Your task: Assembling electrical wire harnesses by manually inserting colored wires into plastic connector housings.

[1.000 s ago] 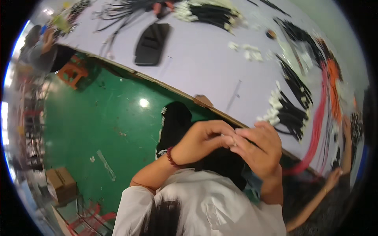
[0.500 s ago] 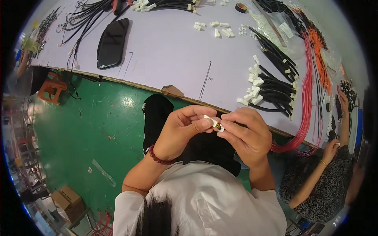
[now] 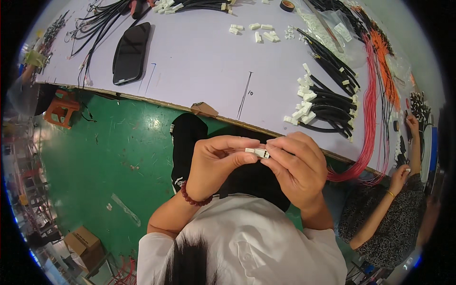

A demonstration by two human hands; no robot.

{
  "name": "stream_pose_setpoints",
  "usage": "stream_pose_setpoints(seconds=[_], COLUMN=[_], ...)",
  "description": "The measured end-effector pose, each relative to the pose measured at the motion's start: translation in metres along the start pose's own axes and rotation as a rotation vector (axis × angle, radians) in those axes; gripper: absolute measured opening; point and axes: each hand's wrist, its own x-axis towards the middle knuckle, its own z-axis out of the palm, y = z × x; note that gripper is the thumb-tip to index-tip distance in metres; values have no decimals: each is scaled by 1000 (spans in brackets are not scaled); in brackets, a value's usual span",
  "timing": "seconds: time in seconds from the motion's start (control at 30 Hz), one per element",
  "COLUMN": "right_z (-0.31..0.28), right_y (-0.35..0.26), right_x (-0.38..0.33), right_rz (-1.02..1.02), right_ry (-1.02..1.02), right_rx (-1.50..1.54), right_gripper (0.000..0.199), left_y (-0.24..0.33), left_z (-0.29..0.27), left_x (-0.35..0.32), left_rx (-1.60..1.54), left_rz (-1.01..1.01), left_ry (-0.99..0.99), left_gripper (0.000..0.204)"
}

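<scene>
In front of my waist, my left hand (image 3: 212,164) pinches a small white plastic connector housing (image 3: 255,152) between thumb and fingers. Opposite it, my right hand (image 3: 300,171) is closed on a small white connector piece (image 3: 267,154), mostly hidden by the fingertips. The two white pieces sit end to end, with a narrow dark gap showing between them. On the table to the right lies a bundle of short black sleeved cables (image 3: 330,108) with white connectors. Several loose white housings (image 3: 267,35) lie farther back.
A black phone (image 3: 130,53) lies on the white table (image 3: 190,61). Red wires (image 3: 369,109) hang over the table's edge at the right. A co-worker's hand (image 3: 400,178) is at work far right. Black tape (image 3: 287,5) and a clear bag (image 3: 335,35) are at the back.
The two white pieces have come closer together and lie straighter in line. Brass-coloured terminals that showed between them are now out of sight. My left hand has turned slightly.
</scene>
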Motion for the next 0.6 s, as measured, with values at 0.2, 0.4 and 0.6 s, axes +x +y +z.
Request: stream_pose_setpoints(seconds=[0.2, 0.4, 0.6], right_z=[2, 2, 2], right_y=[4, 15, 14], right_x=[-9, -20, -29], right_rz=[26, 186, 159], right_ry=[8, -18, 42], right_rx=[66, 333, 273], right_gripper=[27, 23, 22], left_y=[-5, -11, -12], left_z=[2, 9, 14], left_x=[0, -2, -1], left_rx=[74, 93, 162], left_rz=[20, 42, 85], left_ry=[-16, -1, -36], left_gripper=[18, 17, 16])
